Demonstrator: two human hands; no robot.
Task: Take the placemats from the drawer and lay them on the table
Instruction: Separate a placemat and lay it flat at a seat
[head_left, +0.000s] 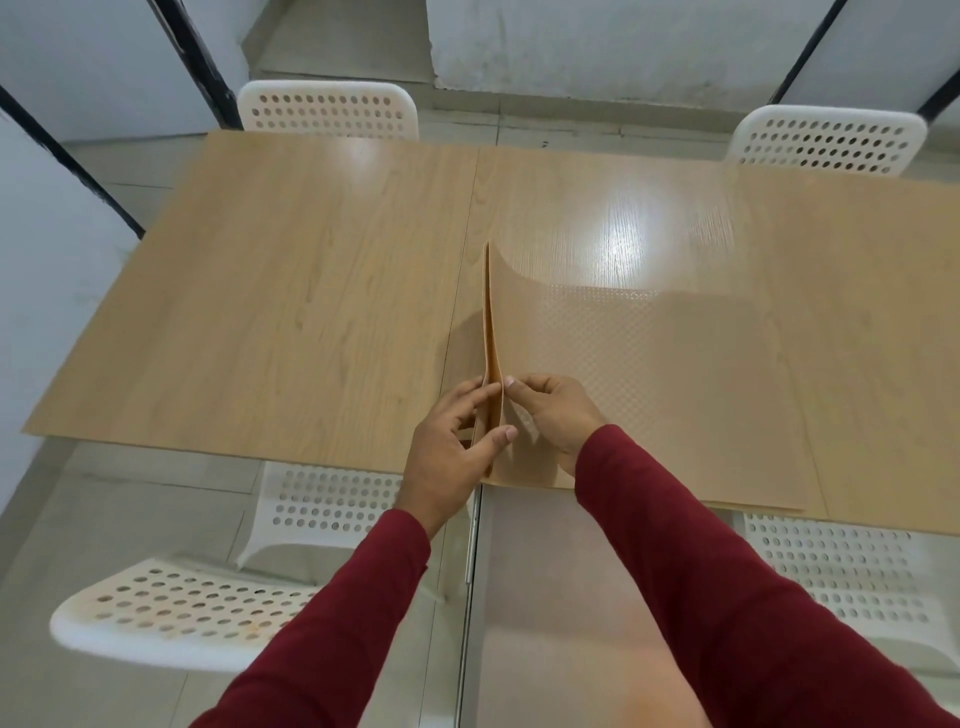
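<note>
A: Listing from the fingertips outward. Item one: left hand (451, 447), fingers (470, 397) and thumb clamped on the raised edge of the placemats (639, 384). Item two?

B: Right hand (553, 415), thumb and forefinger pinched together on the same raised edge from the opposite side, its fingertips almost meeting the left ones.

A: Condition of the placemats?

B: Tan, semi-sheer, dotted texture. More than one layer shows at the pinched edge; the exact count cannot be told. That edge stands upright between the hands and runs away from the fingers; the rest curves down and lies flat on the table (270, 312), right of the fingers, its near border at the table's front edge.

A: Beyond that?

B: Dark red sleeves (727, 587) on both arms. Table in light wood grain, with a seam running straight ahead of the fingers. Four white perforated chairs: far left chair (327, 111), far right chair (826, 143), near left chair (176, 610), near right chair (852, 577).
</note>
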